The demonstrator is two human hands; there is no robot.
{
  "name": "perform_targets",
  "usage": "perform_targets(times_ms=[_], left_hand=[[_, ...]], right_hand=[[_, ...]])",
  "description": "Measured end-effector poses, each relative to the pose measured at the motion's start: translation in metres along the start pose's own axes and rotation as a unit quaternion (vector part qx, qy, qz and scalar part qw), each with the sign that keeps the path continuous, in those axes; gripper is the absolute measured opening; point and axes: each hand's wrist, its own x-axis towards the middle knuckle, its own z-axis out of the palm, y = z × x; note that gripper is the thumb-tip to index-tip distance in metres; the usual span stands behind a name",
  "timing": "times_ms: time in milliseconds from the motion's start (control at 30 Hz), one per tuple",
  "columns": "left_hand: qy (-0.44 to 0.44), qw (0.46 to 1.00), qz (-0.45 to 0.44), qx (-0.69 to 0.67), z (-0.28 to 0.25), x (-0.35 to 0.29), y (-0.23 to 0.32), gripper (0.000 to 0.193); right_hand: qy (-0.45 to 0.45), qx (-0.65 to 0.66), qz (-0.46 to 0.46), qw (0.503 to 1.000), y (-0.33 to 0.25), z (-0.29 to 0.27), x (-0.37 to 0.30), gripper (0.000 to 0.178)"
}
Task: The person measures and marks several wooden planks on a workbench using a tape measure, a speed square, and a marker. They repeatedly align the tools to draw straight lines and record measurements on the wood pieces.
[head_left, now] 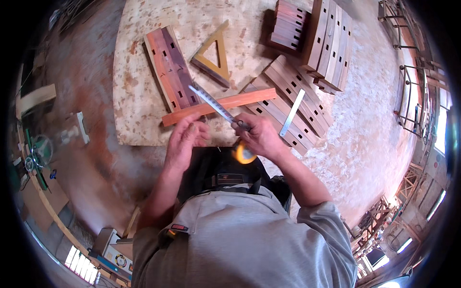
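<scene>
My right hand [261, 134] is closed around the dark head of a metal measuring tool with a long graduated blade [213, 103]; its exact kind is hard to make out. The blade points up and left, crossing over a reddish wooden strip [240, 99]. Loosely curled and apart from the tool, my left hand [186, 139] is at the strip's left end, its fingertips at the near edge; whether they touch cannot be told. A yellow, round-cased tape measure [244, 152] shows just below my right hand, at my waist. Beyond the strip lie joined boards with rectangular slots [168, 67].
A wooden triangle square [218, 57] lies on the stained worktable [139, 134]. More slotted boards [288, 96] rest to the right, with a metal ruler [293, 113] on top. Stacked slotted pieces [329, 43] stand at the far right edge. Metal racks [408, 96] line the right side.
</scene>
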Motion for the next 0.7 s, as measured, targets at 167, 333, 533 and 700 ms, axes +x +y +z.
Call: perform_targets(times_ms=[167, 333, 533, 700], left_hand=[[-0.052, 0.985, -0.101, -0.128, 0.034, 0.003, -0.013, 0.048], [-0.069, 0.968, -0.142, -0.196, 0.041, -0.001, -0.005, 0.046], [-0.065, 0.973, -0.177, 0.134, 0.017, -0.008, 0.003, 0.041], [0.060, 0.819, -0.073, 0.566, -0.065, -0.036, -0.011, 0.028]], right_hand=[[0.072, 0.111, -0.006, 0.991, -0.018, 0.026, 0.004, 0.012], [0.069, 0.163, 0.025, 0.984, -0.027, 0.032, 0.006, 0.010], [0.139, 0.284, 0.068, 0.946, 0.000, 0.047, 0.001, 0.016], [0.227, 0.471, 0.179, 0.833, 0.024, 0.017, 0.000, 0.025]])
